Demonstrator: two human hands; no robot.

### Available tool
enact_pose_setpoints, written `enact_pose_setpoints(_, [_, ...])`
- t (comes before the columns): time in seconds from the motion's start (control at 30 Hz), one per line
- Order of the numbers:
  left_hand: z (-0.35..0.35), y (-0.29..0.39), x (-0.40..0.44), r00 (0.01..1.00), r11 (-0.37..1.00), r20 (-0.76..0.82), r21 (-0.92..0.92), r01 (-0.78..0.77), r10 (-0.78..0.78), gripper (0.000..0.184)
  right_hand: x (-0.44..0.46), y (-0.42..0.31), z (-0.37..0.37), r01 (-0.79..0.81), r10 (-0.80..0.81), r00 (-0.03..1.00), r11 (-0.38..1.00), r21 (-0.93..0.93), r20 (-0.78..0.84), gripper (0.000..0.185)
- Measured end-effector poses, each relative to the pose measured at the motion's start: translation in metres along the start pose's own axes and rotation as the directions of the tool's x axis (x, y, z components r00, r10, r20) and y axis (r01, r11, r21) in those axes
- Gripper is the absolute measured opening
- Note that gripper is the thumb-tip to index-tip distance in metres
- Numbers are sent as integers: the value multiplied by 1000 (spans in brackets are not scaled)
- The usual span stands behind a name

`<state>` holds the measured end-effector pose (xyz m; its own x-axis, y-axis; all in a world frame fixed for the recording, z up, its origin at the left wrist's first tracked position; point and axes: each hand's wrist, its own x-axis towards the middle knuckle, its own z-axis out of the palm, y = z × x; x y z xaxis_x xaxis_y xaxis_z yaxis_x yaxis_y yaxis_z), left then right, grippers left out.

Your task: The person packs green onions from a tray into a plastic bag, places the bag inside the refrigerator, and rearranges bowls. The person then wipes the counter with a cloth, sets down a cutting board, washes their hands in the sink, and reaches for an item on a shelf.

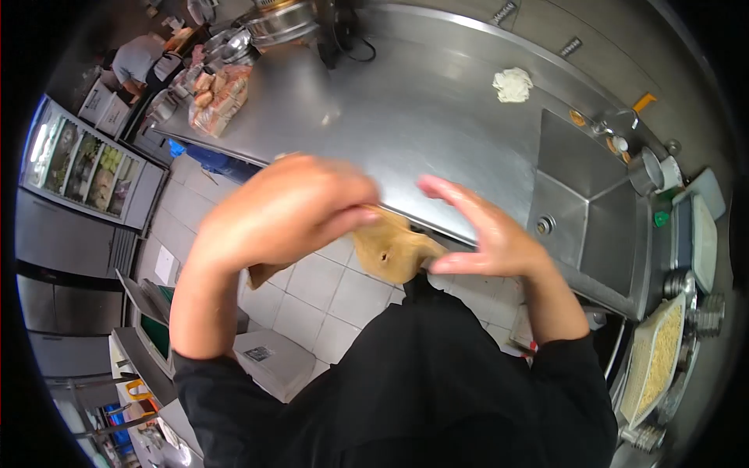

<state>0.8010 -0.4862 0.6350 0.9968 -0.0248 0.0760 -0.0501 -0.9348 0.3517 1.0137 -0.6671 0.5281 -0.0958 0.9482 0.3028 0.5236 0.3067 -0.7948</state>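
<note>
My left hand (300,204) is closed on a tan cloth (386,246), pinching it between thumb and fingers just off the counter's front edge. The cloth hangs in loose folds over the floor and has a small dark hole in it. Some of its fabric shows below my left wrist as well. My right hand (491,236) is at the cloth's right end, thumb and fingers spread apart. Whether the thumb touches the fabric I cannot tell. Both hands are slightly blurred.
The steel counter (374,125) bears a crumpled white cloth (512,85) and bagged food (222,97). A sink (566,187) lies to the right, beside a tray of pale shreds or grains (658,359). A grey bin (273,363) stands at left. A person (139,61) bends at the far left.
</note>
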Motion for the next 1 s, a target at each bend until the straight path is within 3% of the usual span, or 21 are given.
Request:
enact_pose_setpoints(0.1, [-19, -8, 54, 999, 991, 51, 131, 11, -18, 18, 70, 5, 16, -4, 6, 992, 1000, 13, -129, 68])
enact_pose_setpoints(0.13, [-28, -19, 61, 999, 989, 41, 148, 23, -30, 18, 94, 18, 14, -43, 88, 983, 964, 264, -159, 57])
enact_pose_setpoints(0.17, [-34, -31, 66, 987, 970, -162, 241, 44, -5, 22, 113, 26, 7, -72, 173, 972, 866, 494, -162, 47])
enact_pose_setpoints(0.2, [-37, -44, 69, 934, 942, -354, 325, 79, 44, 25, 126, 30, -3, -58, 153, 975, 873, 485, -158, 47])
enact_pose_setpoints(0.23, [-37, -56, 64, 856, 960, -517, 236, 147, -4, 32, 136, 33, -13, -30, 169, 967, 815, 579, -189, 40])
enact_pose_setpoints(0.27, [-31, -77, 55, 733, 992, -674, 1, 129, -94, 36, 144, 37, -21, 2, 195, 955, 746, 666, -221, 33])
enact_pose_setpoints(0.33, [4, -136, 27, 524, 892, -754, -452, 22, -395, 35, 156, 43, -35, 38, 210, 942, 708, 705, -261, 30])
enact_pose_setpoints(0.37, [32, -165, 12, 523, 782, -681, -622, -45, -512, 34, 161, 46, -43, 72, 244, 926, 637, 768, -289, 29])
enact_pose_setpoints(0.4, [71, -194, -2, 600, 804, -644, -594, 0, -475, 45, 167, 48, -50, 114, 276, 907, 563, 819, -317, 28])
enact_pose_setpoints(0.43, [106, -200, -6, 687, 768, -579, -639, -47, -440, 59, 172, 45, -56, 143, 304, 879, 569, 810, -368, 26])
enact_pose_setpoints(0.5, [141, -176, 6, 778, 749, -445, -661, 50, -444, 76, 184, 54, -64, 193, 306, 842, 598, 778, -444, 26])
enact_pose_setpoints(0.6, [143, -162, 42, 704, 764, -573, -641, -67, -419, 70, 199, 68, -67, 246, 332, 790, 599, 762, -515, 26])
enact_pose_setpoints(0.7, [123, -200, 57, 528, 763, -738, -602, -235, -420, 49, 203, 94, -70, 234, 419, 642, 691, 684, -642, 30])
enact_pose_setpoints(0.73, [112, -209, 61, 531, 760, -741, -600, -250, -410, 49, 198, 103, -75, 236, 413, 635, 701, 673, -653, 30])
enact_pose_setpoints(0.8, [87, -219, 66, 468, 559, -640, -765, -320, -609, 27, 183, 113, -82, -116, 312, 535, 948, 297, -786, 35])
enact_pose_setpoints(0.83, [75, -223, 69, 506, 517, -644, -764, -385, -574, 22, 179, 110, -79, -123, 312, 529, 948, 293, -789, 35])
enact_pose_setpoints(0.87, [70, -227, 71, 614, 525, -597, -787, -324, -516, 20, 173, 105, -73, -184, 52, 570, 981, -66, -820, 39])
enact_pose_setpoints(0.9, [66, -231, 74, 709, 538, -537, -802, -261, -456, 18, 171, 97, -66, -220, -196, 629, 883, -414, -752, 43])
enact_pose_setpoints(0.93, [60, -232, 79, 781, 671, -560, -694, -262, -275, 19, 175, 85, -51, -226, -190, 633, 882, -414, -750, 43])
enact_pose_setpoints(0.97, [57, -231, 84, 838, 778, -539, -562, -281, -87, 20, 184, 69, -32, -180, -143, 750, 896, -407, -646, 43])
enact_pose_setpoints(1.0, [59, -228, 90, 840, 775, -535, -568, -278, -91, 20, 190, 62, -27, -159, -118, 801, 903, -399, -587, 44])
